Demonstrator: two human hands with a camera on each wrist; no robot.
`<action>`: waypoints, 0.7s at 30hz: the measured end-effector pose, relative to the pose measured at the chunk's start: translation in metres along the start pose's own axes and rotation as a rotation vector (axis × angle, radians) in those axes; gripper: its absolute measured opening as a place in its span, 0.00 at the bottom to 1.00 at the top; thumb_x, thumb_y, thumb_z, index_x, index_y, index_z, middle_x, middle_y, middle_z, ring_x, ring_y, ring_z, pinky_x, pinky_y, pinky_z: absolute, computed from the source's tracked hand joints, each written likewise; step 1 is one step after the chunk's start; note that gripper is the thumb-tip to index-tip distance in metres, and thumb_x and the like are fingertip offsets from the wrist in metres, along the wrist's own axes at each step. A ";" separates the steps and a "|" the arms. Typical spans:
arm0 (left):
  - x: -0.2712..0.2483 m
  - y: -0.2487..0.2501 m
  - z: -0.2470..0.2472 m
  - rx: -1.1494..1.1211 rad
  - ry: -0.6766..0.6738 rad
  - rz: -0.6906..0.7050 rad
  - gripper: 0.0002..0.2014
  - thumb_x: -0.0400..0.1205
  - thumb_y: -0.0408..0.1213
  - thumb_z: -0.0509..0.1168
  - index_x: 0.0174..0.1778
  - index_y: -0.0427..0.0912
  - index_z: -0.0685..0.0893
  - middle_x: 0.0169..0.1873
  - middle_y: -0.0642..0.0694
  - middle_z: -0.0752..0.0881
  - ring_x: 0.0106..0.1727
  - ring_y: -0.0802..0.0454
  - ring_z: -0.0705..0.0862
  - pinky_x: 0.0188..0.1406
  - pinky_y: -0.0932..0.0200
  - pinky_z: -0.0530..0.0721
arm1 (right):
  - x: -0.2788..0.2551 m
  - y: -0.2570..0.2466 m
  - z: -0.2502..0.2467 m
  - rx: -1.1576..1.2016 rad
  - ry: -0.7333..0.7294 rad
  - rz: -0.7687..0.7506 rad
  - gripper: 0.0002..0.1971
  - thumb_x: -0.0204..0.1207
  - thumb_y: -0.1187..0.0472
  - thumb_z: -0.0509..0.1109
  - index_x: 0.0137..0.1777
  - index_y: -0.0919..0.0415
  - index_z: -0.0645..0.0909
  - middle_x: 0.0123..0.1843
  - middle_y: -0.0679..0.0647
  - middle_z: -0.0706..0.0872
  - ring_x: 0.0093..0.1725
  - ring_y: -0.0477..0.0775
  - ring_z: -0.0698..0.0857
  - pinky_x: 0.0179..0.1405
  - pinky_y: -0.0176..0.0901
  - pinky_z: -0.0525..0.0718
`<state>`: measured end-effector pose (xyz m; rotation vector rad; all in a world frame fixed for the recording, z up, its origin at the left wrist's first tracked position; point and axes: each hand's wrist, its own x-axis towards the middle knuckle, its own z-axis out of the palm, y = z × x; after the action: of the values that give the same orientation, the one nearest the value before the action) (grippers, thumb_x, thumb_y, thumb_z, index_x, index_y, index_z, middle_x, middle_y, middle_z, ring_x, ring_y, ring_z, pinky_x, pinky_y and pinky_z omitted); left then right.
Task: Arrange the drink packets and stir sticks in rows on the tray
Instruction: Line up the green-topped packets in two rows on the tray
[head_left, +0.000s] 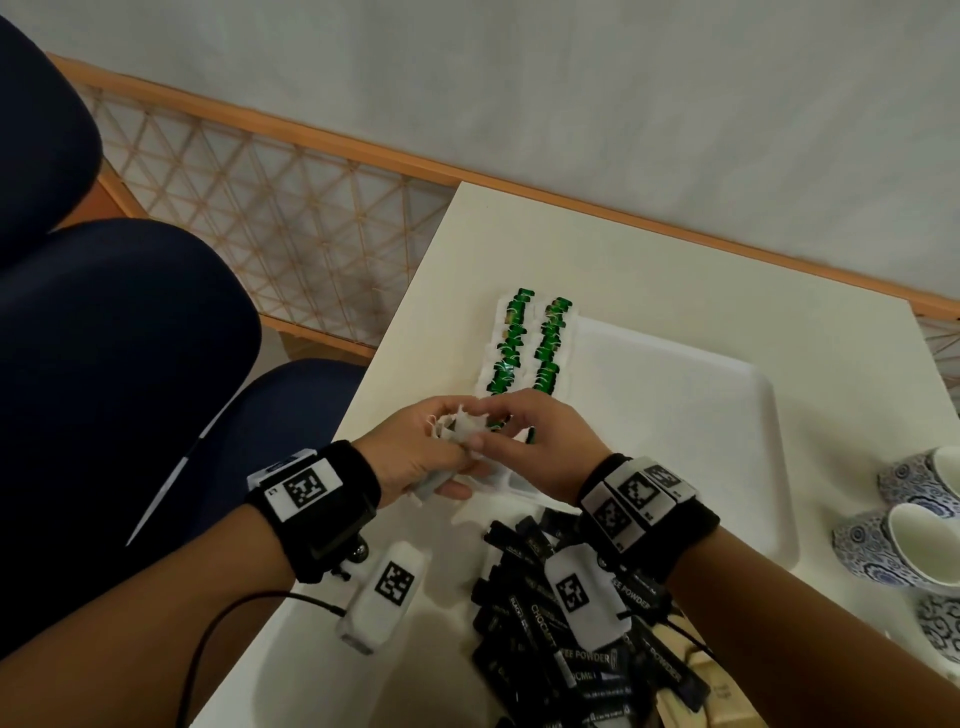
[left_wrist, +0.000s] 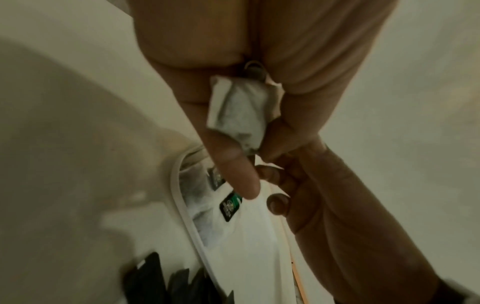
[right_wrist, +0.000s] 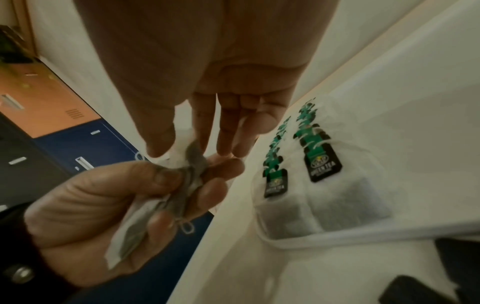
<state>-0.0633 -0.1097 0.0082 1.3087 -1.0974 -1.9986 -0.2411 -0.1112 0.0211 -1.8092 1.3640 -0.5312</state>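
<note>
Here a small bunch of tea bags (head_left: 457, 431) is held in the curled left hand (head_left: 415, 457), while one is pinched by the right hand (head_left: 540, 441). They are judged light, soft, easily torn; best taken by the paper edge. Laid rows (head_left: 524, 343) lie just beyond the fingers.

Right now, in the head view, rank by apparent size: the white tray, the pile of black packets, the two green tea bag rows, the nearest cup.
1. white tray
2. pile of black packets, partly hidden by the right forearm
3. green tea bag rows
4. nearest cup, which looks close in size to the rows, so their order is unsure.
</note>
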 end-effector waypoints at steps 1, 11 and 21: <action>0.000 0.000 0.004 0.013 -0.009 -0.001 0.26 0.75 0.20 0.69 0.67 0.45 0.77 0.56 0.37 0.87 0.51 0.41 0.89 0.32 0.56 0.89 | -0.001 -0.001 0.000 0.013 -0.002 0.012 0.10 0.72 0.53 0.76 0.53 0.47 0.86 0.48 0.39 0.81 0.44 0.37 0.81 0.46 0.30 0.79; 0.000 0.002 0.012 0.053 0.163 -0.015 0.08 0.78 0.37 0.71 0.47 0.38 0.81 0.25 0.40 0.79 0.15 0.57 0.73 0.12 0.70 0.67 | -0.014 0.007 -0.022 0.127 0.108 0.182 0.06 0.73 0.53 0.76 0.39 0.48 0.82 0.35 0.44 0.85 0.31 0.32 0.81 0.30 0.21 0.76; 0.006 0.002 0.020 0.394 0.241 0.206 0.02 0.76 0.29 0.73 0.42 0.39 0.87 0.31 0.49 0.83 0.23 0.65 0.77 0.21 0.71 0.73 | -0.013 0.004 -0.024 0.173 0.020 0.225 0.10 0.75 0.44 0.71 0.47 0.49 0.89 0.34 0.41 0.89 0.33 0.36 0.84 0.36 0.25 0.80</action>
<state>-0.0844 -0.1085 0.0107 1.5115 -1.4876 -1.4784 -0.2655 -0.1077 0.0337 -1.4938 1.4661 -0.5309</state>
